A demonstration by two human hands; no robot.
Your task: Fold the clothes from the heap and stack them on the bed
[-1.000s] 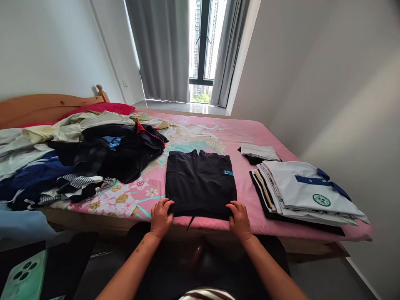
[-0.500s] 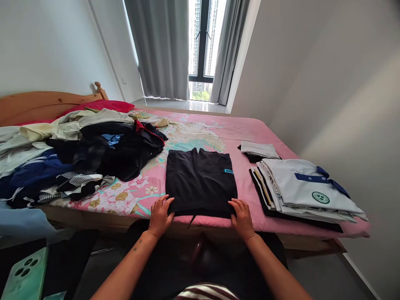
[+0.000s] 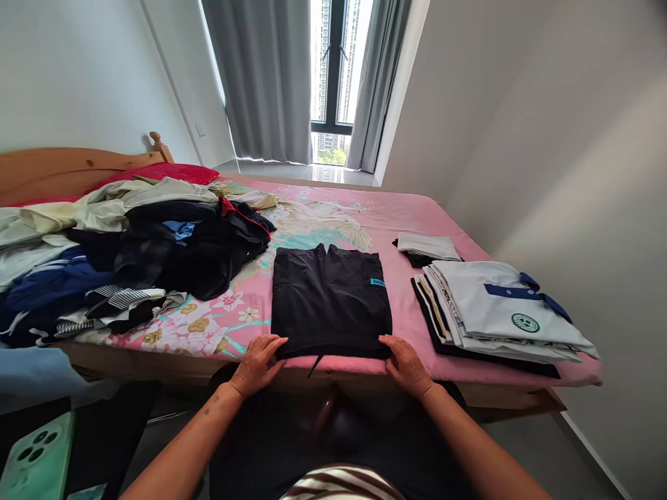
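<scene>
A pair of black shorts [image 3: 331, 298] lies flat near the bed's front edge, its waistband towards me and the two leg openings pointing away. One leg has a small blue label, and a drawstring hangs from the waistband over the bed edge. My left hand [image 3: 259, 362] pinches the near left corner of the waistband between thumb and fingers. At the near right corner, my right hand [image 3: 406, 364] is closed on the fabric in the same way. Both thumbs are low, at the underside of the waistband.
A loose heap of clothes [image 3: 192, 257] covers the bed's left side. On the right are a stack of folded shirts [image 3: 490, 305] and a smaller folded pile [image 3: 427, 246]. A green phone [image 3: 39, 451] lies at lower left. The pink bedsheet [image 3: 401, 208] stretches back towards the window.
Both hands have shifted slightly outward and lower at the waistband corners, with fingers flatter along its edge. The shorts still lie flat; the whole view has moved slightly.
</scene>
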